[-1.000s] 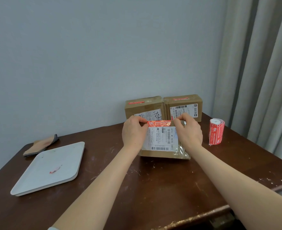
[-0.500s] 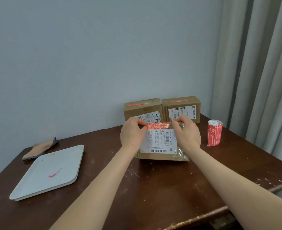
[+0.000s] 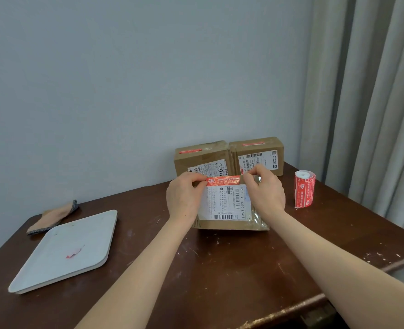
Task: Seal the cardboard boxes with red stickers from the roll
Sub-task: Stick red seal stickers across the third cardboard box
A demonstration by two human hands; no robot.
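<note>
Red sticker (image 3: 223, 180), brown boxes (image 3: 203, 160), dark brown table (image 3: 220, 269), pale grey tray (image 3: 61, 252).

Soft, even light, moderately bright, with no hard shadows anywhere. Wall (image 3: 125, 91) reads flat grey-blue. Curtain (image 3: 374, 115) folds are shaded in vertical bands. Dark table (image 3: 220, 269) has a dull sheen. Thin soft shadow under the tray (image 3: 53, 264) near the table's left edge. Clear wrap on the near box (image 3: 220, 224) glints. Print on the red sticker (image 3: 223, 180) is smeared and unreadable. Wide-angle bend: the curtain leans and the table edges splay outward.
</note>
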